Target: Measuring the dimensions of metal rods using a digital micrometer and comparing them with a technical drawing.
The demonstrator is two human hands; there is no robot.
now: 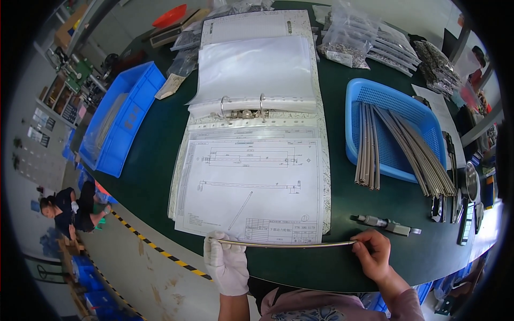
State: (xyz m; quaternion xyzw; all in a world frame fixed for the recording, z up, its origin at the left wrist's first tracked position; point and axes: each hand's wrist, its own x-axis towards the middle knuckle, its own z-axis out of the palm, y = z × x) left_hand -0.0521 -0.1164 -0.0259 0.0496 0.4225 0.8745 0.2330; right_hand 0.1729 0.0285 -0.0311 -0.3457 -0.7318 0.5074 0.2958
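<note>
A thin metal rod (pixel 300 246) lies level across both my hands at the near table edge, just below an open ring binder (pixel 320 176). My left hand (pixel 228 270), in a white glove, closes on the rod's left end. Bare-fingered, my right hand (pixel 373 255) pinches the opposite end between thumb and fingertips. On the binder's lower page is a technical drawing (pixel 249 200) of a long slender part. A micrometer (pixel 383 224) rests on the table just beyond my right hand. Farther right, a blue perforated basket (pixel 352 125) holds bundles of similar metal rods (pixel 415 150).
A blue plastic bin (pixel 128 123) stands at the left, near the table's edge. Clear bags of small metal parts (pixel 345 51) pile up at the back right. Calipers (pixel 452 155) lie beside the basket. On the floor at left, a person (pixel 72 211) sits low.
</note>
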